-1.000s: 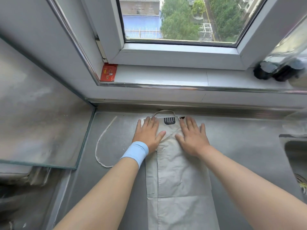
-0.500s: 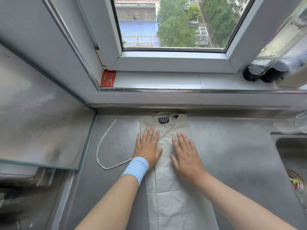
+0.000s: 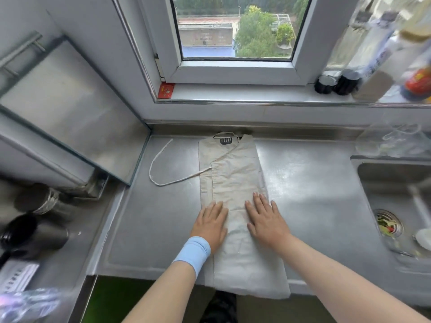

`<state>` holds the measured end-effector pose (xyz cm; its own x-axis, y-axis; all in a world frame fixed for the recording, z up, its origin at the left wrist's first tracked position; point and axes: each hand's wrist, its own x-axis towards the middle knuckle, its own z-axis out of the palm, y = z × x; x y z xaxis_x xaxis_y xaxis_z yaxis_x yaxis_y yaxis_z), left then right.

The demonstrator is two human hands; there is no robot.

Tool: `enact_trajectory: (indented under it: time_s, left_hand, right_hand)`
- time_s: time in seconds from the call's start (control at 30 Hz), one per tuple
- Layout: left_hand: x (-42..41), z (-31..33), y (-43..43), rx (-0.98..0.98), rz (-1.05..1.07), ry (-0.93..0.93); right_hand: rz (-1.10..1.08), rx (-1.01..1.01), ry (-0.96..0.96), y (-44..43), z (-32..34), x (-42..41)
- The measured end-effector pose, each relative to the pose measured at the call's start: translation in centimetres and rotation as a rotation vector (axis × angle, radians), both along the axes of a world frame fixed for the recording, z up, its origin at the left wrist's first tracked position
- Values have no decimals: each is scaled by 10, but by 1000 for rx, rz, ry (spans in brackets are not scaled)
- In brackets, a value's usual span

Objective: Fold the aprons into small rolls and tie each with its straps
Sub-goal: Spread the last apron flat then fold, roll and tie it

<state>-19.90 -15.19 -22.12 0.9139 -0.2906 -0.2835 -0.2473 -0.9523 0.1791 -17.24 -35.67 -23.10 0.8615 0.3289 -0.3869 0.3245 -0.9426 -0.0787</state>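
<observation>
- The steel counter (image 3: 314,206) runs from a metal panel on the left to the sink on the right, with its far edge under the window sill.
- The window (image 3: 233,73) sits above the far edge of the counter. Blurred bottles (image 3: 373,54) stand on the right end of the sill.
- The sink (image 3: 391,183) is set into the counter at the right. Its drain (image 3: 388,223) holds food scraps.
- The apron (image 3: 235,173), pale beige, lies flat in the middle of the counter, folded into a long narrow strip. Its far end, which has a dark print, almost reaches the back wall, and its near end hangs slightly over the counter's near edge.
- The right hand (image 3: 265,220) lies palm down on the right side of the strip, nearer the near end. Its fingers are straight and spread, pressing the cloth and gripping nothing.
- The left hand (image 3: 211,226) lies palm down along the left edge of the strip, level with the right hand. Its fingers are straight and close together, flat on the cloth, and hold nothing.
- One strap (image 3: 151,167) leaves the apron's left side and loops loosely over the counter to the left.
- A light blue wristband (image 3: 193,252) circles the left wrist.
- A small red card (image 3: 166,90) leans in the left corner of the sill.
</observation>
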Motion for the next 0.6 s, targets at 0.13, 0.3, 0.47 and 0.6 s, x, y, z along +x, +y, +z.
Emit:
enact_trajectory:
  time_s: [0.13, 0.3, 0.47, 0.6]
  left_hand:
    - [-33, 13, -12, -22, -5, -62]
    - [-76, 18, -30, -49, -31, 7]
    - [-110, 17, -30, 13, -57, 161]
    - [-128, 22, -24, 16, -94, 211]
  right_hand:
    - [108, 70, -59, -18, 14, -51]
    - [265, 23, 81, -35, 23, -116]
    - [231, 42, 24, -40, 18, -139]
    - [141, 159, -4, -37, 30, -142]
